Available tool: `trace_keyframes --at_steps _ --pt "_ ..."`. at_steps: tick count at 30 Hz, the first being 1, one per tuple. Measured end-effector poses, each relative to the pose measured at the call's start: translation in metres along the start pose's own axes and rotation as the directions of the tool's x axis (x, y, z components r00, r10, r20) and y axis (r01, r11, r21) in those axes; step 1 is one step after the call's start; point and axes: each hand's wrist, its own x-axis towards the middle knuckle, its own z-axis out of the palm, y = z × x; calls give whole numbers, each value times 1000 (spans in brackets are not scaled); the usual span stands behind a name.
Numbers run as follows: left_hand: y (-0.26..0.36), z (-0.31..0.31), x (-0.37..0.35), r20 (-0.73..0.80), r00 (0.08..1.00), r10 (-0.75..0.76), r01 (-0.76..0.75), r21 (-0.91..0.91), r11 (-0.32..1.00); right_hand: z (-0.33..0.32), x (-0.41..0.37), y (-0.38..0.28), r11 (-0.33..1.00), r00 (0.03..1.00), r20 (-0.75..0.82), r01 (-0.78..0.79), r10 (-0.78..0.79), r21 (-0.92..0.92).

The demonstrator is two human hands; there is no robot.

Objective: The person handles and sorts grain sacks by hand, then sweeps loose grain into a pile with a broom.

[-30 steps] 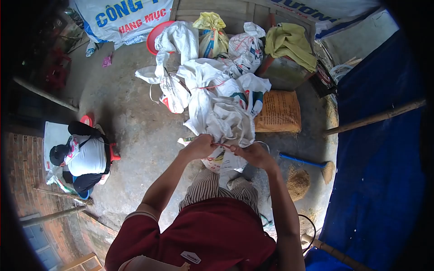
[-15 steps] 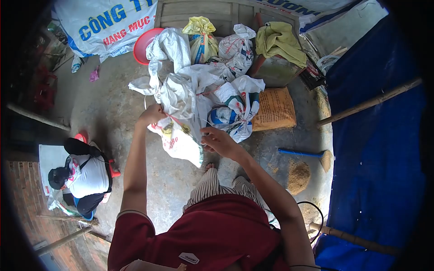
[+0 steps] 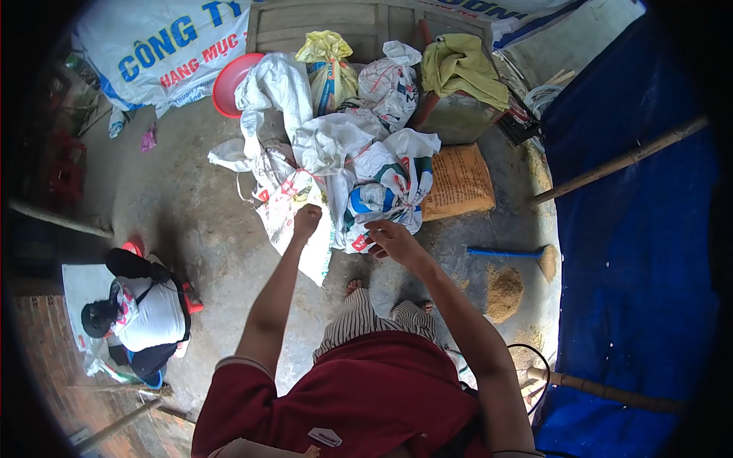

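My left hand (image 3: 308,221) is closed in front of a white woven sack with red print (image 3: 286,221). What its fingers hold, if anything, is hidden. That sack leans against the pile, its lower corner pointing towards my feet. To the right, my right hand (image 3: 391,243) has its fingers loosely bent and apart, with nothing visible in them. It hovers before a tied white-and-blue sack (image 3: 374,200). Behind both hands lies a crumpled white sack (image 3: 328,145).
Behind are a red basin (image 3: 229,85), a yellow-topped sack (image 3: 328,72) and a green cloth (image 3: 462,65). An orange sack (image 3: 462,183), a blue-handled tool (image 3: 508,253) and a grain heap (image 3: 505,294) lie right. A person (image 3: 149,313) sits at left.
My left hand has moved right and down from the sack's upper left side to its front. My right hand has shifted slightly right. The printed sack now lies flatter against the pile.
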Motion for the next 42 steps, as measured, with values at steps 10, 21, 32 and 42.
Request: trace_keyframes --at_steps 10,21,32,42 --pt "191 71 -85 246 929 277 -173 -374 911 -40 -17 19 909 979 -206 89 -4 406" --pt "266 115 -125 502 766 402 -285 -294 912 -90 -79 53 756 884 -459 245 82 607" --pt "302 171 -138 298 870 393 -334 -228 914 -165 -107 62 778 930 -367 218 17 589" --pt "339 237 -162 271 877 397 -381 -110 918 -264 -132 79 765 940 -341 209 15 609"
